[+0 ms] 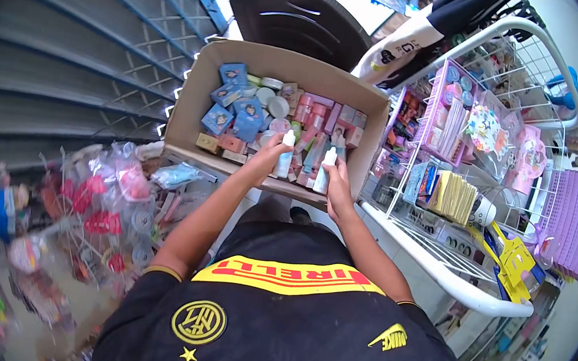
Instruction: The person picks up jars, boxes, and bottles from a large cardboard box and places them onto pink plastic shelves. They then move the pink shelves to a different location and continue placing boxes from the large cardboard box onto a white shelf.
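Note:
In front of me stands an open cardboard box (282,60) filled with small cosmetic packages. My left hand (268,159) grips a small white bottle (285,153) with a pointed cap, upright over the box's near side. A second white bottle (325,170) of similar shape is held in my right hand (338,188), just to the right of the first. Beneath and beyond them lie blue boxes (247,119), round white-lidded jars (279,107) and pink packages (317,117). The bottles' labels are too small to read.
To the right, a white wire rack (438,256) holds a purple basket (433,137), yellow packets (453,197) and other goods. Plastic-wrapped items (133,183) hang at left beside a metal shutter (89,48). Behind the box is a dark plastic chair (300,27).

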{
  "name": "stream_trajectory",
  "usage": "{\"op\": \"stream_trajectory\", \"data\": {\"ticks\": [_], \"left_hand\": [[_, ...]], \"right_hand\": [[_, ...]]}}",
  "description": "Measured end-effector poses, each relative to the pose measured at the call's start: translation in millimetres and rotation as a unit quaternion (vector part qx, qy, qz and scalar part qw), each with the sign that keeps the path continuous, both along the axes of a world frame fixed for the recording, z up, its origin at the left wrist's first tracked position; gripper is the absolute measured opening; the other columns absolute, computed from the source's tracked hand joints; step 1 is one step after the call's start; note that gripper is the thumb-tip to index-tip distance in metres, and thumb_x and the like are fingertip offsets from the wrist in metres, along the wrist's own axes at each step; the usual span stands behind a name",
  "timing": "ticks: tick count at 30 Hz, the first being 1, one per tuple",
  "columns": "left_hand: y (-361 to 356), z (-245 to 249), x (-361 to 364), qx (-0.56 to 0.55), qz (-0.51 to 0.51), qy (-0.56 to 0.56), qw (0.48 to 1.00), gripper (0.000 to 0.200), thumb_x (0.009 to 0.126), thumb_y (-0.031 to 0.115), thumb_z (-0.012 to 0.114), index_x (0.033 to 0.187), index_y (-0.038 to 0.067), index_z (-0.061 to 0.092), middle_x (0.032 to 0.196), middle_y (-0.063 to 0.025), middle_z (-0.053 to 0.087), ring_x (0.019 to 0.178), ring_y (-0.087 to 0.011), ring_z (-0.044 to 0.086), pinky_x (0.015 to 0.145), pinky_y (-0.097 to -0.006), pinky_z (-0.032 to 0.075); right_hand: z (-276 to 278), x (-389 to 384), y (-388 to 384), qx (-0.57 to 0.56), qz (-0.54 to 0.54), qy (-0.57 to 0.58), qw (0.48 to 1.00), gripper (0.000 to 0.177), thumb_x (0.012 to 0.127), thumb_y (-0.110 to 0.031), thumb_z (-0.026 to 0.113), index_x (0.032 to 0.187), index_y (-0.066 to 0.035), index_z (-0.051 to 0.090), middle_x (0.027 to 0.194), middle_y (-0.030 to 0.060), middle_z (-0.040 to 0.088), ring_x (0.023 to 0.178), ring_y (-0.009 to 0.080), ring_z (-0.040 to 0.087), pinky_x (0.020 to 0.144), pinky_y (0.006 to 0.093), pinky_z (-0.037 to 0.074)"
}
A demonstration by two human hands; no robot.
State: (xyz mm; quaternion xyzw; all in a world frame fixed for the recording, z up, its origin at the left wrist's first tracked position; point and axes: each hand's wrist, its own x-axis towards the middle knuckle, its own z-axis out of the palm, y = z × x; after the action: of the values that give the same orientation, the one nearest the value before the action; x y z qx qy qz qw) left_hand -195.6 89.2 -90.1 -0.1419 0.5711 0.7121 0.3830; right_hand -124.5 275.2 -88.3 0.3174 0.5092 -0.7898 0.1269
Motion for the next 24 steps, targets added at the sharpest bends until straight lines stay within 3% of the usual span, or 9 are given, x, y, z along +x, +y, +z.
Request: {"op": "stream_trajectory", "data": {"ticks": [2, 3, 5, 7, 11, 15, 17, 20, 24], "left_hand": [[21.0, -45.4, -20.6, -0.019, -0.039, -0.036, 0.998, 0.052, 0.090, 0.021, 0.053, 0.137, 0.003, 0.041, 0.111, -0.0098, 0.058, 0.094, -0.0207, 0.063, 0.078, -0.0350, 0.053], [33.2, -65.1, -29.3, -0.043, -0.081, -0.022, 0.996, 0.054, 0.090, 0.023, 0.054, 0.138, 0.003, 0.041, 0.117, -0.0109, 0.056, 0.103, -0.0224, 0.060, 0.083, -0.0359, 0.051], [53.1, -122.0, -40.1, -0.064, -0.135, -0.009, 0.989, 0.057, 0.089, 0.024, 0.054, 0.139, 0.002, 0.040, 0.122, -0.0120, 0.055, 0.112, -0.0240, 0.057, 0.088, -0.0368, 0.050], [70.6, -183.7, -42.2, -0.089, -0.182, 0.035, 0.979, 0.067, 0.088, 0.027, 0.055, 0.147, 0.003, 0.033, 0.139, -0.0156, 0.047, 0.130, -0.0275, 0.044, 0.101, -0.0383, 0.041], [92.2, -133.8, -41.4, -0.105, -0.162, -0.052, 0.980, 0.074, 0.088, 0.026, 0.055, 0.153, 0.006, 0.024, 0.150, -0.0160, 0.039, 0.139, -0.0284, 0.034, 0.113, -0.0371, 0.027], [78.5, -161.0, -30.6, -0.086, -0.248, 0.007, 0.965, 0.076, 0.090, 0.031, 0.055, 0.154, 0.006, 0.022, 0.150, -0.0154, 0.038, 0.138, -0.0276, 0.036, 0.111, -0.0382, 0.029], [70.1, -161.8, -29.4, -0.063, -0.306, -0.031, 0.949, 0.078, 0.091, 0.031, 0.053, 0.154, 0.004, 0.016, 0.157, -0.0145, 0.026, 0.143, -0.0293, 0.028, 0.114, -0.0400, 0.027], [61.4, -155.1, -29.9, -0.075, -0.301, -0.091, 0.946, 0.075, 0.092, 0.031, 0.052, 0.154, 0.005, 0.018, 0.157, -0.0147, 0.027, 0.143, -0.0299, 0.030, 0.111, -0.0439, 0.031], [55.0, -173.6, -22.6, -0.059, -0.279, -0.075, 0.955, 0.074, 0.091, 0.036, 0.054, 0.153, 0.006, 0.025, 0.152, -0.0135, 0.037, 0.137, -0.0264, 0.038, 0.111, -0.0407, 0.031]], "right_hand": [[-20.3, -19.4, 4.0, 0.030, -0.060, -0.024, 0.997, 0.045, 0.091, -0.017, 0.055, 0.132, -0.005, 0.040, 0.098, 0.0067, 0.060, 0.080, 0.0134, 0.061, 0.075, 0.0271, 0.051], [-41.9, -26.7, 7.5, 0.077, -0.056, -0.026, 0.995, 0.048, 0.089, -0.017, 0.059, 0.132, -0.003, 0.042, 0.105, 0.0103, 0.060, 0.090, 0.0181, 0.062, 0.082, 0.0307, 0.050], [-111.8, -35.1, 17.3, 0.146, -0.044, -0.057, 0.987, 0.050, 0.089, -0.017, 0.059, 0.134, -0.003, 0.041, 0.109, 0.0109, 0.059, 0.094, 0.0180, 0.059, 0.085, 0.0308, 0.047], [-127.4, -41.4, 20.9, 0.201, -0.049, -0.113, 0.972, 0.053, 0.088, -0.015, 0.061, 0.136, -0.002, 0.041, 0.117, 0.0143, 0.059, 0.104, 0.0209, 0.057, 0.092, 0.0320, 0.044], [-120.4, -47.0, 30.7, 0.307, -0.016, -0.145, 0.940, 0.054, 0.087, -0.014, 0.061, 0.136, 0.001, 0.043, 0.127, 0.0188, 0.056, 0.116, 0.0275, 0.055, 0.099, 0.0360, 0.041], [-136.0, -34.9, 36.6, 0.288, -0.059, -0.133, 0.946, 0.058, 0.088, -0.014, 0.061, 0.139, 0.001, 0.040, 0.130, 0.0195, 0.054, 0.117, 0.0280, 0.054, 0.100, 0.0361, 0.041], [-146.9, -29.2, 37.3, 0.258, -0.057, -0.093, 0.960, 0.062, 0.089, -0.015, 0.061, 0.143, 0.000, 0.035, 0.135, 0.0218, 0.050, 0.123, 0.0303, 0.050, 0.104, 0.0370, 0.039], [-149.5, -23.4, 36.4, 0.324, 0.012, -0.110, 0.940, 0.066, 0.089, -0.017, 0.062, 0.146, 0.000, 0.032, 0.139, 0.0239, 0.046, 0.129, 0.0322, 0.046, 0.107, 0.0376, 0.037], [-128.6, -23.2, 34.7, 0.324, 0.061, -0.113, 0.937, 0.065, 0.090, -0.019, 0.062, 0.145, 0.000, 0.032, 0.141, 0.0260, 0.045, 0.131, 0.0335, 0.046, 0.106, 0.0375, 0.037]]}}
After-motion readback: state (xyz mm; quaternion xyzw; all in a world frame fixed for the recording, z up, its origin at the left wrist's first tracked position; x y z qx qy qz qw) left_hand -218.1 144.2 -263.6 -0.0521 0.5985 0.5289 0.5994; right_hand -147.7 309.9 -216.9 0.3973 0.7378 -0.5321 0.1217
